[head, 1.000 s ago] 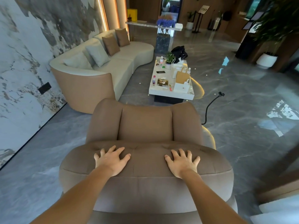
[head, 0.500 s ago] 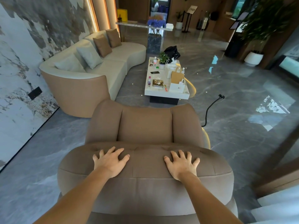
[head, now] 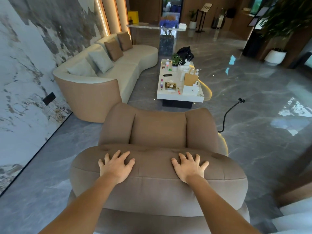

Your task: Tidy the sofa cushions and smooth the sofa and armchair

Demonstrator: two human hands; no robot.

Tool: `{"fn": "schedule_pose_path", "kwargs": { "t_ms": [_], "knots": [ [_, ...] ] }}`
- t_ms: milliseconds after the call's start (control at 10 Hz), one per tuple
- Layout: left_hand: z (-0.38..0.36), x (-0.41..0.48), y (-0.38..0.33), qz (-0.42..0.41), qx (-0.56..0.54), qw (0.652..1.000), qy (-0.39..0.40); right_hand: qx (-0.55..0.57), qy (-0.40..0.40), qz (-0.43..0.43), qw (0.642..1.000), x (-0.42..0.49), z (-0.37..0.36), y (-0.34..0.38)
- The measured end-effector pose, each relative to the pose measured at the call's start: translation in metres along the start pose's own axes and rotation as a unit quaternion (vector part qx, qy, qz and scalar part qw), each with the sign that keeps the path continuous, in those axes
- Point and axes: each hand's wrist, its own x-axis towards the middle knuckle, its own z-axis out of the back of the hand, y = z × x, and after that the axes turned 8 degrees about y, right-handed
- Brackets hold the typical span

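A person's left hand (head: 116, 165) and right hand (head: 190, 167) lie open, fingers spread, flat on the near brown armchair (head: 158, 166) backrest, with the cream sofa (head: 108, 71) far left.

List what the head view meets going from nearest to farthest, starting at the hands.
Hands, left and right, flat on the armchair back → armchair seat → coffee table → marble counter.

1 head camera looks forward and down, close over the armchair (head: 158, 181) back, probably standing.
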Motion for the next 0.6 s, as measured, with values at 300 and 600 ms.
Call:
{"fn": "schedule_pose_path", "kwargs": {
  "t_ms": [300,600],
  "knots": [
    [0.010,-0.042,0.005,0.010,0.007,1.000,-0.006,-0.046,0.065,0.009,0.997,-0.025,0.014,0.015],
    [0.147,-0.075,0.031,-0.015,0.048,0.999,-0.014,-0.071,0.295,-0.008,0.953,-0.079,0.125,0.101]
  ]
}}
